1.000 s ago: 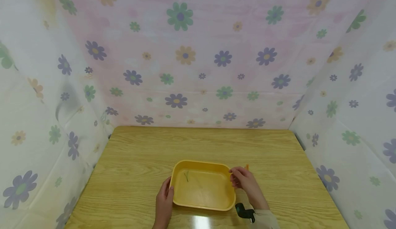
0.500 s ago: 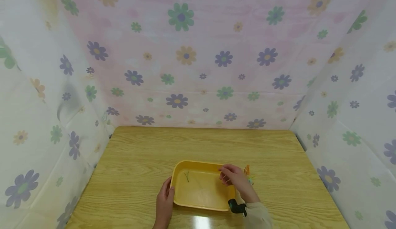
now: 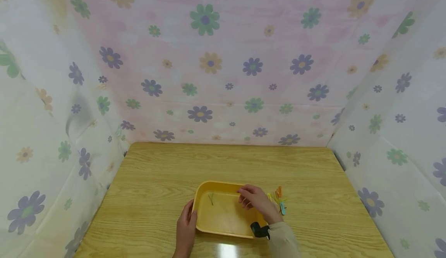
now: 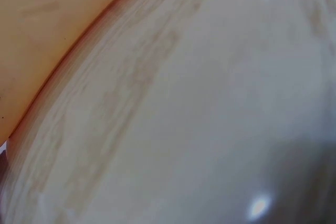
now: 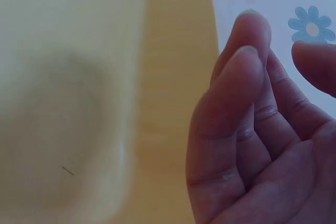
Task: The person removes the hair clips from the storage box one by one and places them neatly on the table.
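A shallow yellow tray (image 3: pixel 223 219) lies near the front of the wooden table. My left hand (image 3: pixel 186 229) holds it at its left wall, thumb by the rim; in the left wrist view only the tray's orange-looking side (image 4: pixel 47 30) and tabletop show. Inside the tray, toward the left, is a thin green clip (image 3: pixel 211 199), seen as a narrow loop in the right wrist view. Over the tray's right part hovers my right hand (image 3: pixel 256 200), fingers loosely bent, thumb apart, nothing between them (image 5: pixel 262 145). It hides the tray's right back corner.
Just right of the tray lie several small colourful clips: an orange one (image 3: pixel 279 192), a blue one (image 3: pixel 282 208) and a yellow one (image 3: pixel 269 196). Flower-printed cloth (image 3: pixel 223 95) closes off the table (image 3: pixel 167 165) at the back and sides.
My right hand has moved left from the tray's right rim to over its inside, uncovering the colourful clips on the table. My left hand and the tray stay nearly still.
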The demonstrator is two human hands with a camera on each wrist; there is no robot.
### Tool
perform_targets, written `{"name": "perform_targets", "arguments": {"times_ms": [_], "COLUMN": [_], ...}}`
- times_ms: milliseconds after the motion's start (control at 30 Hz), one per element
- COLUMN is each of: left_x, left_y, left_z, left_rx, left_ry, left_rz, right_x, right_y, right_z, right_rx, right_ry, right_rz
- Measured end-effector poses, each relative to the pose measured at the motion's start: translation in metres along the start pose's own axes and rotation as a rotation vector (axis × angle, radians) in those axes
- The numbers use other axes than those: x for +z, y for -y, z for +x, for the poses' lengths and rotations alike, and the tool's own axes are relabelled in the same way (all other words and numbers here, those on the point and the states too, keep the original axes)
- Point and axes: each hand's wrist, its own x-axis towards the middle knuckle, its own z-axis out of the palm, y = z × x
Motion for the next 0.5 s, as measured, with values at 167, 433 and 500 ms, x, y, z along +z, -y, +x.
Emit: {"name": "perform_targets", "arguments": {"times_ms": [167, 433, 500], "left_x": [0.0, 0.0, 0.0], "left_y": [0.0, -0.001, -0.001], "left_z": [0.0, 0.001, 0.001], "left_rx": [0.001, -0.004, 0.002], "left_ry": [0.0, 0.001, 0.001], "left_rz": [0.001, -0.012, -0.017], "right_x": [0.005, 0.015, 0.019], "right_y": [0.002, 0.004, 0.005], "right_z": [0.004, 0.013, 0.014], "right_rx": [-0.009, -0.035, -0.043], "right_ry": [0.025, 0.072, 0.086], "right_rz": [-0.036, -0.061, -0.051]}}
